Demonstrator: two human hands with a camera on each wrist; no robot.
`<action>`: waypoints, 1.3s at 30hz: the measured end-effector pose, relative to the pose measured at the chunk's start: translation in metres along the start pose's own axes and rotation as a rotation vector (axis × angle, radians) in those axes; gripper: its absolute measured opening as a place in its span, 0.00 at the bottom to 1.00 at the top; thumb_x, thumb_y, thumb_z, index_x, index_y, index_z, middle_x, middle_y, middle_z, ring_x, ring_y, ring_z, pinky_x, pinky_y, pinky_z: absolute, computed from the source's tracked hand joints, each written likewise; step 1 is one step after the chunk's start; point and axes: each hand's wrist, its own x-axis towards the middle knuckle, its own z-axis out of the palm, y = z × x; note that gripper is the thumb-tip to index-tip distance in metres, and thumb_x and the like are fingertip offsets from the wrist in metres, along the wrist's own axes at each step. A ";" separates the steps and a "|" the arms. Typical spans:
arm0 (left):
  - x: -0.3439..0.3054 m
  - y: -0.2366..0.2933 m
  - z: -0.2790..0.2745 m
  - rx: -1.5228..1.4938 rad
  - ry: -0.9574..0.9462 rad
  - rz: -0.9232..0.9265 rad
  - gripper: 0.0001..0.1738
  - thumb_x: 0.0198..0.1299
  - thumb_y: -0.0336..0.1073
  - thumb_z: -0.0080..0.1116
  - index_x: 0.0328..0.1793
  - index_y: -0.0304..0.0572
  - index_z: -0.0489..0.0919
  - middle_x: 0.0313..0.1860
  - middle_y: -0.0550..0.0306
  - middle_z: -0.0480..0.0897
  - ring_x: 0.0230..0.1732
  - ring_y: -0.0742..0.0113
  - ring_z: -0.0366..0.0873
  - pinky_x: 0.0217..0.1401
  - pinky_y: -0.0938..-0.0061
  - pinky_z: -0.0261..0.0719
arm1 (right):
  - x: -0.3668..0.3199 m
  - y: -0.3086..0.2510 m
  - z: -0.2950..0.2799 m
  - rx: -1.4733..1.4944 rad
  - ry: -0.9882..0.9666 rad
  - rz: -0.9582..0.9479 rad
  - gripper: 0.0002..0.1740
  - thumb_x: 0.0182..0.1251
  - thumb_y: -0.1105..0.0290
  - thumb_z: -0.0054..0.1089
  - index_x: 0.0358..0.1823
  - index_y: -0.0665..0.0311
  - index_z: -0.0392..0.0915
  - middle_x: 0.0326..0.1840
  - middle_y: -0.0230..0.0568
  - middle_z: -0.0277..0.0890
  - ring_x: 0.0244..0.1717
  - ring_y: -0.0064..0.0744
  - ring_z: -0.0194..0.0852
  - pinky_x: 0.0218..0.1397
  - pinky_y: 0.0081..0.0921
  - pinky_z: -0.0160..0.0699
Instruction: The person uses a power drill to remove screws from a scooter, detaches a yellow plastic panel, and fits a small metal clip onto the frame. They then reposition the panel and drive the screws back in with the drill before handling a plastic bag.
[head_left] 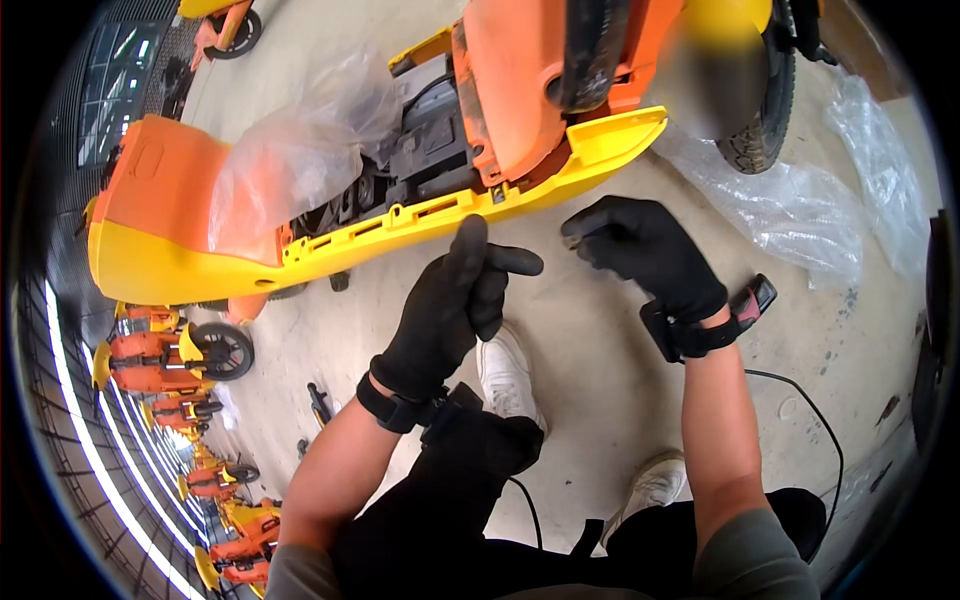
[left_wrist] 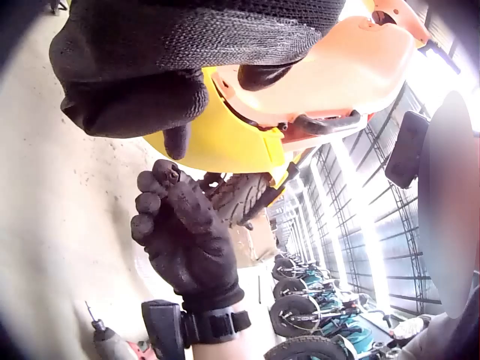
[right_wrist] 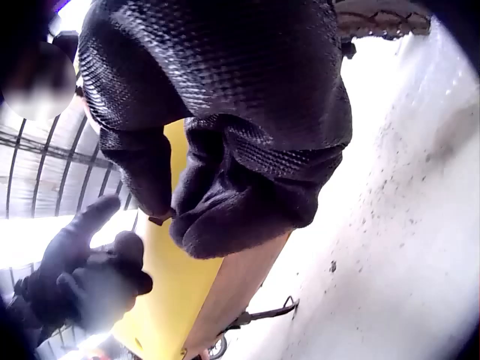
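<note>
**CURRENT GRIP STATUS**

The black-gloved right hand (head_left: 640,250) pinches a small brown part (right_wrist: 161,219) between thumb and forefinger, near the orange-and-yellow plastic scooter body (head_left: 400,215) lying on the concrete floor (head_left: 590,370). The black-gloved left hand (head_left: 450,300) extends forefinger and thumb; whether its curled fingers hold anything cannot be told.

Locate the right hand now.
Head view, right of centre: the right hand, pinching a small part, hangs just below the tipped scooter's yellow edge, beside the left hand.
</note>
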 end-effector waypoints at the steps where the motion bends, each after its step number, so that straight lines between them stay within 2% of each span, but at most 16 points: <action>1: 0.000 0.003 0.004 -0.031 -0.015 -0.037 0.44 0.69 0.68 0.32 0.51 0.26 0.77 0.18 0.73 0.50 0.17 0.81 0.46 0.20 0.83 0.47 | -0.002 -0.001 -0.010 0.126 0.035 0.008 0.11 0.64 0.72 0.59 0.45 0.70 0.80 0.38 0.34 0.80 0.38 0.18 0.74 0.42 0.18 0.74; 3: 0.006 0.008 0.011 -0.005 -0.040 -0.066 0.49 0.66 0.73 0.30 0.51 0.25 0.77 0.18 0.73 0.50 0.17 0.80 0.45 0.19 0.83 0.45 | -0.006 -0.010 -0.024 0.230 0.206 -0.004 0.12 0.64 0.72 0.59 0.47 0.70 0.79 0.41 0.36 0.81 0.39 0.22 0.76 0.45 0.19 0.76; 4: 0.010 0.010 0.017 -0.046 -0.044 -0.093 0.49 0.66 0.73 0.31 0.52 0.25 0.76 0.18 0.73 0.50 0.17 0.80 0.45 0.19 0.83 0.45 | -0.006 -0.006 -0.031 0.257 0.233 -0.091 0.15 0.66 0.71 0.58 0.52 0.69 0.77 0.47 0.39 0.80 0.46 0.26 0.78 0.51 0.25 0.78; 5: 0.014 0.012 0.022 -0.087 -0.048 -0.121 0.49 0.65 0.73 0.32 0.52 0.25 0.76 0.18 0.73 0.50 0.17 0.80 0.45 0.19 0.83 0.45 | -0.008 -0.008 -0.031 0.259 0.237 -0.094 0.15 0.66 0.71 0.58 0.52 0.69 0.77 0.47 0.39 0.80 0.46 0.26 0.78 0.51 0.25 0.78; 8: 0.023 0.017 0.038 -0.158 -0.098 -0.141 0.50 0.63 0.74 0.35 0.54 0.24 0.75 0.18 0.73 0.50 0.17 0.80 0.46 0.20 0.82 0.46 | -0.009 -0.020 -0.024 0.449 0.317 -0.230 0.17 0.69 0.70 0.56 0.57 0.69 0.74 0.55 0.41 0.76 0.58 0.31 0.74 0.61 0.32 0.76; 15: 0.039 0.011 0.052 -0.336 -0.190 -0.140 0.52 0.60 0.75 0.40 0.58 0.23 0.71 0.20 0.72 0.52 0.19 0.79 0.48 0.23 0.81 0.47 | -0.005 -0.031 -0.018 0.425 0.371 -0.348 0.17 0.70 0.70 0.55 0.57 0.69 0.74 0.55 0.40 0.75 0.56 0.30 0.74 0.61 0.31 0.76; 17: 0.042 0.010 0.048 -0.403 -0.249 -0.137 0.50 0.61 0.73 0.43 0.60 0.22 0.69 0.22 0.71 0.54 0.21 0.78 0.49 0.25 0.81 0.49 | -0.005 -0.033 -0.020 0.508 0.307 -0.315 0.16 0.70 0.70 0.55 0.56 0.69 0.74 0.53 0.39 0.75 0.54 0.27 0.74 0.60 0.29 0.76; 21: 0.045 0.009 0.050 -0.546 -0.313 -0.156 0.48 0.60 0.69 0.47 0.62 0.22 0.67 0.26 0.68 0.57 0.24 0.77 0.52 0.27 0.81 0.52 | -0.007 -0.039 -0.022 0.515 0.330 -0.268 0.16 0.70 0.69 0.55 0.55 0.69 0.74 0.52 0.39 0.76 0.54 0.25 0.74 0.60 0.29 0.75; 25: 0.044 0.003 0.049 -0.495 -0.315 -0.130 0.48 0.58 0.68 0.47 0.63 0.23 0.67 0.29 0.66 0.60 0.26 0.74 0.54 0.29 0.79 0.55 | -0.007 -0.056 -0.033 0.120 0.463 -0.318 0.14 0.68 0.69 0.58 0.51 0.68 0.77 0.43 0.33 0.78 0.43 0.19 0.72 0.47 0.19 0.73; 26: 0.043 0.002 0.049 -0.461 -0.314 -0.119 0.49 0.57 0.69 0.47 0.62 0.23 0.67 0.30 0.66 0.60 0.27 0.73 0.54 0.30 0.79 0.56 | -0.006 -0.064 -0.032 0.114 0.518 -0.357 0.14 0.65 0.67 0.59 0.48 0.67 0.79 0.37 0.30 0.78 0.36 0.17 0.70 0.39 0.15 0.69; 27: 0.043 0.001 0.049 -0.459 -0.315 -0.121 0.49 0.57 0.69 0.47 0.62 0.23 0.67 0.30 0.66 0.60 0.27 0.73 0.54 0.30 0.79 0.56 | -0.008 -0.075 -0.033 0.115 0.520 -0.357 0.14 0.65 0.67 0.59 0.48 0.67 0.79 0.37 0.30 0.78 0.36 0.17 0.70 0.39 0.15 0.69; 30: 0.042 0.001 0.051 -0.433 -0.320 -0.118 0.49 0.58 0.70 0.45 0.62 0.24 0.68 0.29 0.66 0.60 0.26 0.73 0.54 0.30 0.78 0.56 | -0.011 -0.107 -0.030 -0.183 0.384 -0.281 0.14 0.61 0.66 0.59 0.44 0.66 0.81 0.29 0.29 0.76 0.28 0.16 0.69 0.30 0.16 0.68; 32: 0.038 0.004 0.057 -0.431 -0.238 -0.130 0.39 0.61 0.64 0.42 0.53 0.29 0.75 0.24 0.68 0.59 0.22 0.73 0.56 0.27 0.78 0.59 | -0.006 -0.113 -0.025 -0.214 0.328 -0.286 0.13 0.61 0.66 0.59 0.43 0.66 0.81 0.28 0.29 0.76 0.27 0.16 0.69 0.29 0.16 0.68; 33: 0.039 0.003 0.055 -0.429 -0.240 -0.131 0.39 0.61 0.64 0.42 0.53 0.29 0.75 0.24 0.68 0.59 0.22 0.73 0.56 0.27 0.78 0.59 | -0.004 -0.115 -0.025 -0.247 0.271 -0.289 0.13 0.60 0.67 0.59 0.42 0.67 0.81 0.27 0.30 0.75 0.26 0.16 0.69 0.29 0.16 0.68; 35: 0.042 -0.001 0.049 -0.365 -0.307 -0.106 0.48 0.58 0.70 0.44 0.61 0.24 0.69 0.28 0.66 0.60 0.26 0.73 0.55 0.30 0.78 0.56 | 0.000 -0.115 -0.026 -0.252 0.266 -0.306 0.13 0.59 0.67 0.59 0.42 0.67 0.81 0.27 0.30 0.75 0.26 0.16 0.69 0.29 0.16 0.68; 39: 0.043 -0.001 0.050 -0.416 -0.308 -0.116 0.48 0.57 0.70 0.45 0.61 0.25 0.69 0.27 0.66 0.60 0.26 0.73 0.54 0.30 0.77 0.55 | 0.007 -0.112 -0.022 -0.143 0.263 -0.295 0.13 0.58 0.68 0.59 0.41 0.68 0.81 0.27 0.30 0.75 0.27 0.16 0.69 0.31 0.17 0.68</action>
